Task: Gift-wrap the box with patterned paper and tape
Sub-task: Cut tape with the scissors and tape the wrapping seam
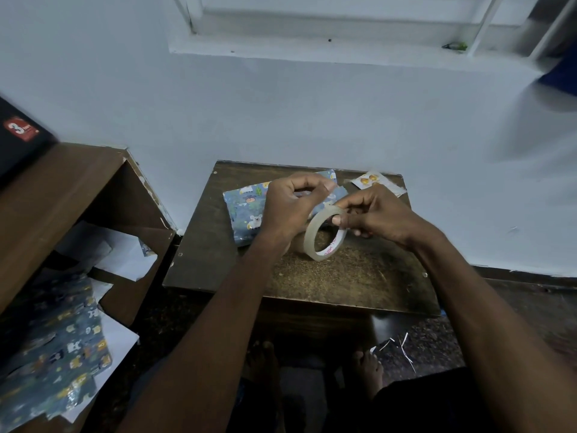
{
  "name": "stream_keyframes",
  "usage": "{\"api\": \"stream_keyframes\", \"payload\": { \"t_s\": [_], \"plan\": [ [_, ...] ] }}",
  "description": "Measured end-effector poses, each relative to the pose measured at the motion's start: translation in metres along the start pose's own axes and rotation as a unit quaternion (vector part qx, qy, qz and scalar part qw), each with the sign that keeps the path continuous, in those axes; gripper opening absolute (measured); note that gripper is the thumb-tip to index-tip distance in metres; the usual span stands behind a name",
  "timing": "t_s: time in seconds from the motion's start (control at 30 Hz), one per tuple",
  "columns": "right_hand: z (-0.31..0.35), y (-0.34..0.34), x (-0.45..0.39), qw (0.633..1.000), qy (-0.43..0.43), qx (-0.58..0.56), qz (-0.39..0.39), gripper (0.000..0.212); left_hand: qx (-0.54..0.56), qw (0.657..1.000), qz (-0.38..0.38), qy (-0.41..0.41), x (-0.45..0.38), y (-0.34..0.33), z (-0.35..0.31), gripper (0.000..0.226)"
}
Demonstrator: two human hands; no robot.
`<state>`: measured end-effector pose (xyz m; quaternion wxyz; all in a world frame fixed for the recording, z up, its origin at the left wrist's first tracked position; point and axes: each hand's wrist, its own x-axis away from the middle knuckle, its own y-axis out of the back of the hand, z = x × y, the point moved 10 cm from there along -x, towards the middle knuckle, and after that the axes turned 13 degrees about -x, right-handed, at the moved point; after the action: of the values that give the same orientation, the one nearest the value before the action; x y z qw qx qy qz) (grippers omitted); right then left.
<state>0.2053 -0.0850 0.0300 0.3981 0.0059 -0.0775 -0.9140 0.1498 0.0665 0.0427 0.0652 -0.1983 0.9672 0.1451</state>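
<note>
Head view shows us at the small dark table (359,285), pushed against the wall. On its far left part lies the box (246,210), already covered in blue animal-print paper and lying flat. We judge it light and fairly stiff under the paper, but the glossy wrap looks slippery and easily creased, so we would hold it by pressing flat on top or taking it at the edges, not at the loose folds.

Next comes the tape roll (324,234), a thin clear ring held on edge above the table. We reckon it is light and rigid, best held through the hole or by the rim. Our right hand (374,218) has its grip clamped on the ring's upper rim. Our left hand (290,201) has fingertips pinched together just above, apparently on the free end of the tape; the strip itself is too clear to see.
</note>
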Motion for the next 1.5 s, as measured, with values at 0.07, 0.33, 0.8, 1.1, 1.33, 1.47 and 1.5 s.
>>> {"api": "stream_keyframes", "payload": {
  "t_s": [0.07,0.33,0.8,1.1,1.33,1.47,1.5],
  "plan": [
    [-0.003,-0.003,0.0,1.0,-0.009,0.015,0.013,0.01,0.014,1.0,-0.022,-0.001,-0.001,0.007,-0.001,0.008],
    [-0.007,-0.003,0.002,0.998,-0.015,0.055,0.006,0.015,-0.046,0.993,0.096,-0.057,-0.003,-0.011,-0.006,0.014],
    [-0.005,0.009,0.009,0.996,-0.045,0.069,-0.016,0.022,-0.042,0.987,0.146,-0.048,0.003,-0.024,-0.004,0.029],
    [-0.019,0.068,0.026,0.912,-0.116,0.33,-0.214,0.016,-0.031,0.989,0.137,-0.045,0.005,-0.036,-0.006,0.026],
    [-0.021,0.057,0.022,0.857,-0.157,0.424,-0.247,0.027,-0.047,0.987,0.142,-0.051,0.009,-0.041,-0.013,0.025],
    [-0.025,0.053,0.021,0.852,-0.171,0.441,-0.226,0.038,-0.054,0.985,0.155,-0.05,0.012,-0.041,-0.018,0.036],
    [-0.026,0.052,0.021,0.855,-0.173,0.439,-0.217,0.035,-0.054,0.985,0.158,-0.05,0.012,-0.042,-0.019,0.038]
  ]
}}
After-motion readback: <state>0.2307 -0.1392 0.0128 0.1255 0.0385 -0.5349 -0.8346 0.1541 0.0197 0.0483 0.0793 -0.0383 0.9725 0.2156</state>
